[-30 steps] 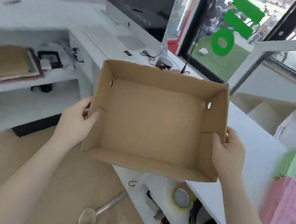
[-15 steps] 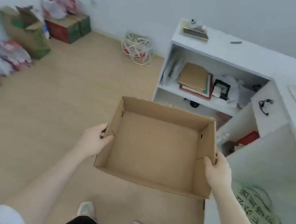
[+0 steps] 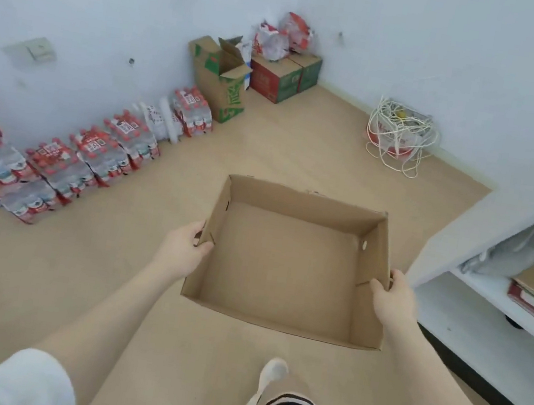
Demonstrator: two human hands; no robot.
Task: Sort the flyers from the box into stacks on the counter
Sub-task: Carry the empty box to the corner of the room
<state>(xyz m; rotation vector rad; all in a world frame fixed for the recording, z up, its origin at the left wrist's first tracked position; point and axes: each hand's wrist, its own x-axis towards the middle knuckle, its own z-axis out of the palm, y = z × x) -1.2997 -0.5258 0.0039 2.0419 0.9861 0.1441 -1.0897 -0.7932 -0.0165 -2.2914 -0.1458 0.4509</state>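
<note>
The box (image 3: 287,267), empty inside, hangs level above the floor (image 3: 266,153), left hand (image 3: 180,250) and right hand (image 3: 391,299) gripping opposite side walls, fingers probably curled outside and thumbs inside, seemingly to carry it off with sorting done.

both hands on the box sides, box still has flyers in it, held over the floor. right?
Not quite. The head view shows the box empty: only bare cardboard inside, no flyers. The rest holds: the left hand grips the left side, the right hand grips the right side, and the box is held over the floor.
</note>
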